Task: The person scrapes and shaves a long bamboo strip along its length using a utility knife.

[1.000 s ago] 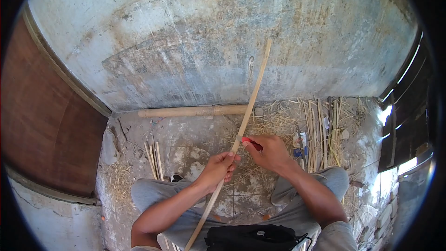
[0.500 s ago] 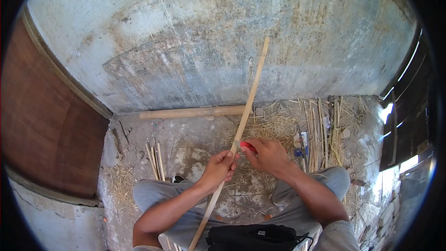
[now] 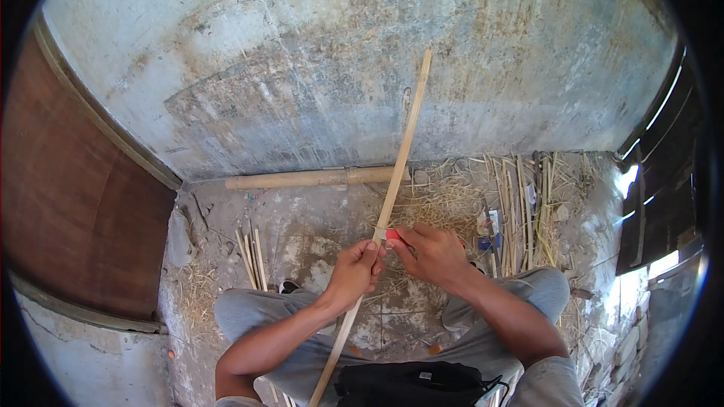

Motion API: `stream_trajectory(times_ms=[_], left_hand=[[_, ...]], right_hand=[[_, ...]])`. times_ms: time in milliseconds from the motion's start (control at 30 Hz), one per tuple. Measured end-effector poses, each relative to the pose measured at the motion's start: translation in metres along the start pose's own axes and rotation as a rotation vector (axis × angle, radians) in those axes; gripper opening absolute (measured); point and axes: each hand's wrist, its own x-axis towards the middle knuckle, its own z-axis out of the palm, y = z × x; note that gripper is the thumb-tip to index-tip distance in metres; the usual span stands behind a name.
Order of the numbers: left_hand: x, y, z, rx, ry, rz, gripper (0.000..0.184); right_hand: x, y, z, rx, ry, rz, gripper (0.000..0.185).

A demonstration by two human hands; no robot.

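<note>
A long, pale bamboo strip [image 3: 405,143] slants from my lap up toward the wall. My left hand [image 3: 356,271] is closed round it near the middle, the thumb lying along its face. Just above that grip, my right hand [image 3: 434,256] is closed on a red-handled knife [image 3: 391,234]. Its short grey blade lies against the strip, at the strip's right side. Most of the handle is hidden inside my right fingers.
A thick bamboo pole [image 3: 317,179] lies along the foot of the stained wall [image 3: 302,68]. Several thin sticks [image 3: 520,218] and shavings [image 3: 445,200] cover the floor at right. More sticks [image 3: 253,260] stand at left, near a brown panel [image 3: 83,181]. A black cloth [image 3: 411,383] rests on my lap.
The bamboo strip has shifted slightly; its far end now sits a little higher and more to the left. The knife and my right hand have barely moved.
</note>
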Motion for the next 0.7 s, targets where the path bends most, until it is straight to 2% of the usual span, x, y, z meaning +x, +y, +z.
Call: stream_trajectory(times_ms=[300,367,400,467,600,667,700], left_hand=[[-0.007,0.0,0.004,0.127,0.027,0.065,0.027],[-0.016,-0.001,0.007,0.146,0.007,0.062,0.027],[-0.021,-0.002,0.009,0.124,-0.022,0.007,0.027],[-0.027,-0.003,0.011,0.107,-0.057,-0.048,0.028],[-0.025,0.003,0.004,0.104,-0.079,-0.053,0.028],[-0.02,0.006,0.001,0.098,-0.067,-0.04,0.028],[-0.018,0.007,0.0,0.084,-0.056,-0.013,0.028]], right_hand=[[0.002,0.004,0.003,-0.05,0.095,0.019,0.02],[0.012,0.019,-0.004,-0.005,0.205,0.104,0.023],[0.017,0.026,-0.012,-0.008,0.206,0.106,0.023],[0.024,0.034,-0.028,-0.082,0.159,0.271,0.023],[0.026,0.028,-0.031,-0.048,0.189,0.279,0.022],[0.02,0.02,-0.02,0.062,0.221,0.079,0.023],[0.016,0.014,-0.017,0.063,0.22,0.073,0.023]])
